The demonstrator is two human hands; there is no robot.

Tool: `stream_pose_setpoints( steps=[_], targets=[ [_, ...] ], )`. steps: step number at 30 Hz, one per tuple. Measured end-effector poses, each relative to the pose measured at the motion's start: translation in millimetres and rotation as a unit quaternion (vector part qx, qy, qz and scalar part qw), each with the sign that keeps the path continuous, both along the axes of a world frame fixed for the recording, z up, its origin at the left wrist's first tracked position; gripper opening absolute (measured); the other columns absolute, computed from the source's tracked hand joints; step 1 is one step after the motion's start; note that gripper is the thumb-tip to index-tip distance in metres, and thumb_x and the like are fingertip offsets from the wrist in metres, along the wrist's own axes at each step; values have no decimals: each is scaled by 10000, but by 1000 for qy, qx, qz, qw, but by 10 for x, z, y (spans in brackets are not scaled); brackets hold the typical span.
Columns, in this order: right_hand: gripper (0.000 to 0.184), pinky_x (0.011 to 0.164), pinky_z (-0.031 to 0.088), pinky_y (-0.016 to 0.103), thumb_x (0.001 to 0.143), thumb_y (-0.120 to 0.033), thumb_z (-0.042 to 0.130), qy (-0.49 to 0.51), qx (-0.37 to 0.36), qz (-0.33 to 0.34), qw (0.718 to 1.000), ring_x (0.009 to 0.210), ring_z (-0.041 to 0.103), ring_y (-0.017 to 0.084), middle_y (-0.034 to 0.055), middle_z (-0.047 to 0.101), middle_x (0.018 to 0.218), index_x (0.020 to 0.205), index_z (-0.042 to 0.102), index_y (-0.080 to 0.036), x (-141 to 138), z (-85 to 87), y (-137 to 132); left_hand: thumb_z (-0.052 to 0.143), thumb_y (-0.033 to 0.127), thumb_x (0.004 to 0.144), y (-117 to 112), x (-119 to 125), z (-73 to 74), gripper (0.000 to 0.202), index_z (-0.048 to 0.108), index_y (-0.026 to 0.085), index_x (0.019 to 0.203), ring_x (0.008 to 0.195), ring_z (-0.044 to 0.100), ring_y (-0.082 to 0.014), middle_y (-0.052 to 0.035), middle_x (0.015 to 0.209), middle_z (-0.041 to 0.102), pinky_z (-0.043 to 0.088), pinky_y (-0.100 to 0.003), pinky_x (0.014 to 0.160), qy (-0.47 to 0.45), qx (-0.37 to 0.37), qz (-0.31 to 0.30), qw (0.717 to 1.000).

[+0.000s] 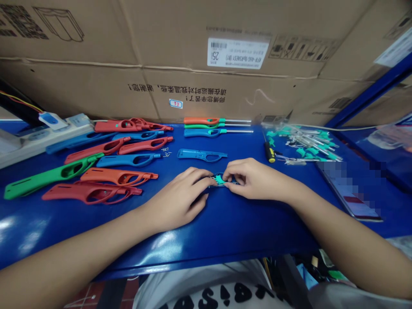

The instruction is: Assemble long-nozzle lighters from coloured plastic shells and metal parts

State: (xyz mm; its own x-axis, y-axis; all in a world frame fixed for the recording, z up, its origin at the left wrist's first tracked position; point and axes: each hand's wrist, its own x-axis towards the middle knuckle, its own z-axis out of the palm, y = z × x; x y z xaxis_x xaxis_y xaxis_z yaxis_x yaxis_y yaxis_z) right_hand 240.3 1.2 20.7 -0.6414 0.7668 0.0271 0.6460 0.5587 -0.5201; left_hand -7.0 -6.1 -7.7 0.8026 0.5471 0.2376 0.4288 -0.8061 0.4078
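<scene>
My left hand (182, 195) and my right hand (252, 178) meet at the middle of the blue table (225, 227). Both pinch a blue lighter shell with a teal part (220, 179) that lies flat between them; the fingers hide most of it. Just beyond them lies an empty blue lighter shell (201, 155). Small metal pins (166, 152) are scattered a little further left.
Several red, orange, blue and green lighter shells (106, 171) lie at the left. Three assembled lighters (212, 127) sit by the cardboard boxes (199, 60). At the right are a screwdriver (269, 151), teal-tipped metal tubes (305, 143) and a phone (350, 189). A power strip (41, 133) stands far left.
</scene>
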Motion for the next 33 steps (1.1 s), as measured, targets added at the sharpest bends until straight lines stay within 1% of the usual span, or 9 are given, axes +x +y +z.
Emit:
stream_pose_setpoints(
  steps=[4, 8, 14, 18, 24, 27, 29, 33],
  targets=[
    [82, 619, 386, 226, 860, -137, 639, 0, 2, 10, 1000, 631, 508, 94, 17, 640, 827, 908, 705, -140, 14, 8, 12, 478, 151, 963, 9, 3, -15, 386, 536, 213, 1340, 1247, 488, -266, -110, 1332, 555, 459, -463, 1049, 3, 5, 0, 1000],
    [80, 621, 377, 236, 883, -211, 651, -11, 23, -3, 1000, 652, 517, 104, 19, 637, 813, 870, 691, -143, -25, -56, 27, 479, 159, 966, 2, 3, -16, 375, 547, 210, 1332, 1251, 487, -268, -112, 1343, 555, 451, -461, 1060, 7, 4, 4, 1000],
    [121, 640, 383, 244, 902, -236, 641, -9, 40, -16, 999, 713, 563, 125, 25, 650, 813, 823, 669, -149, -56, -139, 47, 485, 173, 964, -17, 10, -5, 355, 558, 177, 1312, 1239, 492, -275, -126, 1332, 563, 455, -457, 1056, 13, 0, 10, 1000],
    [111, 659, 394, 248, 908, -210, 630, -9, 42, -19, 999, 732, 579, 131, 32, 661, 823, 825, 676, -151, -58, -135, 36, 488, 181, 967, -16, 12, -6, 339, 564, 166, 1297, 1236, 491, -273, -127, 1328, 565, 455, -456, 1056, 8, 0, 12, 1000],
    [113, 637, 384, 239, 877, -210, 674, 1, 35, -36, 999, 696, 558, 122, 22, 642, 777, 784, 663, -147, -78, -113, 31, 494, 152, 956, 8, -1, -9, 325, 554, 173, 1275, 1218, 508, -253, -111, 1285, 591, 466, -440, 1048, -11, -8, 9, 1000],
    [83, 642, 386, 236, 869, -205, 683, 3, 40, -38, 998, 688, 545, 117, 15, 636, 791, 809, 656, -154, -76, -109, 27, 494, 137, 953, 18, -10, -14, 336, 550, 187, 1281, 1208, 521, -243, -100, 1284, 592, 472, -430, 1041, -17, -12, 10, 1000],
    [45, 650, 391, 232, 874, -198, 676, 4, 49, -34, 998, 692, 537, 111, 15, 632, 838, 865, 650, -162, -68, -99, 15, 487, 131, 959, 25, -12, -20, 340, 555, 198, 1285, 1216, 518, -242, -96, 1297, 589, 469, -430, 1047, -18, -9, 6, 1000],
    [75, 647, 394, 227, 903, -212, 651, -7, 51, 0, 999, 722, 531, 109, 24, 617, 966, 971, 644, -183, -48, -56, -20, 477, 132, 977, 52, -11, -39, 326, 572, 212, 1278, 1211, 526, -233, -86, 1285, 601, 471, -413, 1043, -22, 0, 2, 1000]
  ],
)
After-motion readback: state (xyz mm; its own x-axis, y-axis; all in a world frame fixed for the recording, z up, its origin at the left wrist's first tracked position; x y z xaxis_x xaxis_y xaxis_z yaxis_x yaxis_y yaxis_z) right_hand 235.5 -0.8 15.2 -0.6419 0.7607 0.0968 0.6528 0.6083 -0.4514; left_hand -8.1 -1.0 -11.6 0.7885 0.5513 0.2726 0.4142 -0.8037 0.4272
